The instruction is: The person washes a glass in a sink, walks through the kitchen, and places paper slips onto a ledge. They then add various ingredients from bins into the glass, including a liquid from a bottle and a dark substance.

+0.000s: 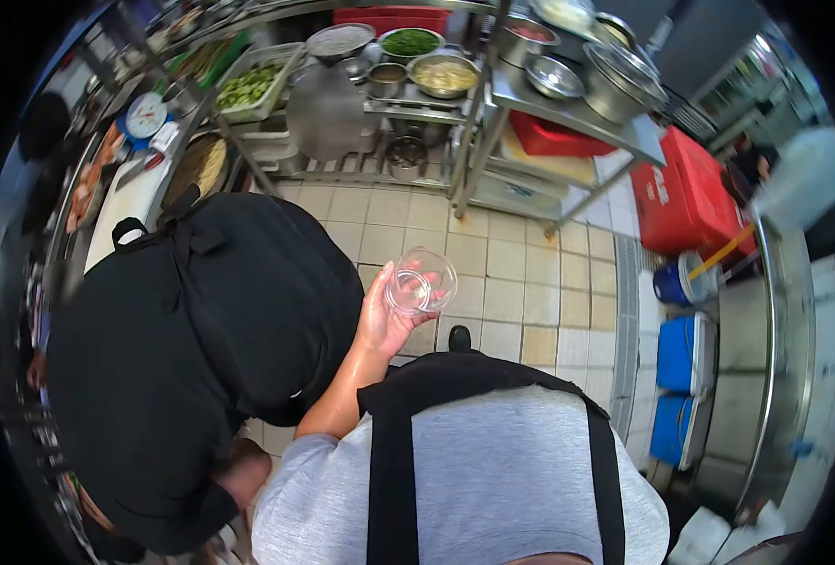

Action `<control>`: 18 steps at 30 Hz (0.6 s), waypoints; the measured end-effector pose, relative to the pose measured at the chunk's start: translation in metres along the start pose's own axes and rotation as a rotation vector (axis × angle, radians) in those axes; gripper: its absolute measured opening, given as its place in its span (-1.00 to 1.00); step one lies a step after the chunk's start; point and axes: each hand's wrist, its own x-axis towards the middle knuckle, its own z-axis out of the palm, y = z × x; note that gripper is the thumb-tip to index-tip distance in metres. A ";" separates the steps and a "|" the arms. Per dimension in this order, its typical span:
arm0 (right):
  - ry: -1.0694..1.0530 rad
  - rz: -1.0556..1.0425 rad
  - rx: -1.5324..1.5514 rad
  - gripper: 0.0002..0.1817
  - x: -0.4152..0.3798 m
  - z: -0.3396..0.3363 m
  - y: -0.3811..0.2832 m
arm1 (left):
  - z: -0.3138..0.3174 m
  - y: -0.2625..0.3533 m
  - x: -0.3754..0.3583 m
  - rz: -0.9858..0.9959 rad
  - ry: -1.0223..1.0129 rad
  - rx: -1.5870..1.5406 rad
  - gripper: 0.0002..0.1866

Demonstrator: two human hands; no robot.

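Note:
In the head view my left hand (pixel 386 311) is raised in front of my chest, palm up. Its fingers are wrapped round a clear round plastic cup (pixel 427 276). Through the transparent wall I can see my fingers behind it, and no contents show inside. The cup is tilted, with its open mouth partly facing me. Below it lies the tiled floor (pixel 507 301). My right hand is outside the picture.
A co-worker in black (pixel 210 320) stands close on my left, by a counter with a scale (pixel 146 115). Food bowls (pixel 444 75) fill the shelves ahead. A steel table (pixel 568 118) holds pots. To the right are a red bin (pixel 686 193) and blue-and-white coolers (pixel 678 353).

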 end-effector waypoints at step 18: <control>0.300 -1.305 -0.330 -0.71 0.015 -0.346 -0.658 | 0.000 0.143 0.107 0.666 0.346 -0.287 -0.40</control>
